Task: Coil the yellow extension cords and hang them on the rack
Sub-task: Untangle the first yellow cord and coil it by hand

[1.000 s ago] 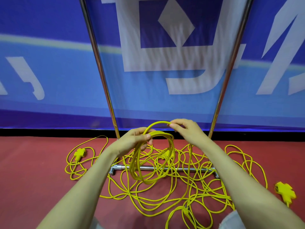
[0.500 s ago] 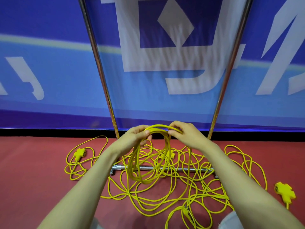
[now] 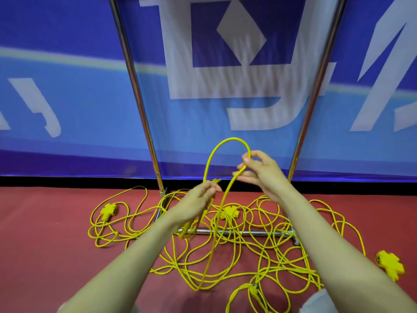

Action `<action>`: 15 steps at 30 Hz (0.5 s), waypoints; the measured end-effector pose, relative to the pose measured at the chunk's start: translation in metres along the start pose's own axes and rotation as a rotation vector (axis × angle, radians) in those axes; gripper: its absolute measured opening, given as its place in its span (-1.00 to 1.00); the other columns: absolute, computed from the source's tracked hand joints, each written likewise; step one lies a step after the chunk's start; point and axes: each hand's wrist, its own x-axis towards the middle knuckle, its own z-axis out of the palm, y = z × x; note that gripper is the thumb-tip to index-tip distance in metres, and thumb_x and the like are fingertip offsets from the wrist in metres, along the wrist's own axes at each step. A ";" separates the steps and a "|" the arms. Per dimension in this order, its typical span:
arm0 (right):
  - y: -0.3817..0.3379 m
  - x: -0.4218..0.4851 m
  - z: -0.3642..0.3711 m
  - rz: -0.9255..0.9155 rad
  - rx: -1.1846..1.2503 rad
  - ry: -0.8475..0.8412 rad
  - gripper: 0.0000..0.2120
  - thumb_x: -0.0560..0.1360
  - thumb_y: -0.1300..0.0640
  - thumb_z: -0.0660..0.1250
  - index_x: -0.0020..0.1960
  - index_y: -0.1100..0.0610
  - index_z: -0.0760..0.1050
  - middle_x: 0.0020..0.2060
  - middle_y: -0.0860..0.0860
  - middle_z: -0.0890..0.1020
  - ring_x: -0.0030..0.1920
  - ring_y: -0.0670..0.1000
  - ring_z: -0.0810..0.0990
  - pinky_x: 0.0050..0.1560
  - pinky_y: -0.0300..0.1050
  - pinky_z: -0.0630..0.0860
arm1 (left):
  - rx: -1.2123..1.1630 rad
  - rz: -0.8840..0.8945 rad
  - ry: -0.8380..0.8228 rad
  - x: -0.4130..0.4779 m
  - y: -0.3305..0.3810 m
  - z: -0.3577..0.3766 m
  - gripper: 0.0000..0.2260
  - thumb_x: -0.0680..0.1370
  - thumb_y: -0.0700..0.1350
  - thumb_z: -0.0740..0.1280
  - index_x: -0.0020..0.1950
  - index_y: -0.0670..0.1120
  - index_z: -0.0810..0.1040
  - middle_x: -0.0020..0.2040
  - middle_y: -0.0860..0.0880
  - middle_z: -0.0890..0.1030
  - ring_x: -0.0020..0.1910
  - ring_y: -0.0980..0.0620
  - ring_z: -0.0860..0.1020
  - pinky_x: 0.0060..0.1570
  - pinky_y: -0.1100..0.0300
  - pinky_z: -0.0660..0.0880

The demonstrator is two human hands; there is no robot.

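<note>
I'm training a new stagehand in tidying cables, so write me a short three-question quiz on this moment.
1. True or false: the right hand pinches the raised loop of yellow cord.
2. Where does the loose cord lie? A: on the red floor, round the base bar of the rack; B: draped over the rack's top; C: in a box.
3. How many yellow socket blocks lie on the floor?
Key: 1 true; 2 A; 3 three.
</note>
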 end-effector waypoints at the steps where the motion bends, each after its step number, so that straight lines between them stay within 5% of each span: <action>1: -0.005 -0.002 0.004 -0.033 0.032 0.006 -0.95 0.60 0.22 0.21 -0.03 0.15 0.43 -0.22 0.14 0.57 -0.28 0.10 0.69 -0.19 -0.12 0.64 | 0.015 0.014 -0.025 -0.002 0.001 0.005 -0.84 0.67 -0.15 0.11 0.00 -0.02 0.46 -0.29 0.01 0.35 -0.40 0.17 0.32 -0.35 0.28 0.31; 5: -0.010 -0.001 0.007 -0.113 0.037 0.064 -0.94 0.60 0.22 0.20 0.00 0.15 0.45 -0.21 0.13 0.56 -0.29 0.07 0.70 -0.22 -0.15 0.64 | -0.070 0.039 -0.084 -0.006 0.009 0.010 -0.90 0.66 -0.08 0.16 0.05 -0.04 0.44 -0.23 0.00 0.37 -0.28 0.07 0.34 -0.26 0.21 0.35; 8: -0.006 0.000 0.005 -0.105 0.056 0.096 -0.94 0.60 0.23 0.19 0.04 0.18 0.43 -0.18 0.15 0.56 -0.29 0.05 0.70 -0.21 -0.15 0.64 | -0.111 0.059 -0.159 -0.007 0.011 0.015 -0.96 0.64 -0.11 0.22 -0.01 -0.02 0.42 -0.31 0.05 0.36 -0.35 0.09 0.31 -0.37 0.29 0.31; 11: -0.003 0.004 0.005 -0.023 0.114 0.148 -0.82 0.61 0.16 0.21 0.17 0.21 0.36 -0.08 0.15 0.55 -0.23 0.05 0.68 -0.20 -0.13 0.64 | -0.164 0.015 -0.056 -0.003 0.017 0.021 -0.93 0.63 -0.15 0.23 -0.05 -0.04 0.43 -0.38 0.07 0.38 -0.45 0.17 0.34 -0.44 0.32 0.31; 15: 0.012 0.008 0.005 0.080 -0.301 0.147 -0.90 0.58 0.18 0.24 0.07 0.17 0.36 -0.01 0.17 0.52 -0.22 -0.01 0.57 -0.21 -0.09 0.57 | -0.316 -0.085 0.142 0.005 0.023 0.014 -0.91 0.62 -0.14 0.25 -0.08 -0.04 0.48 -0.49 0.09 0.41 -0.52 0.17 0.36 -0.47 0.27 0.28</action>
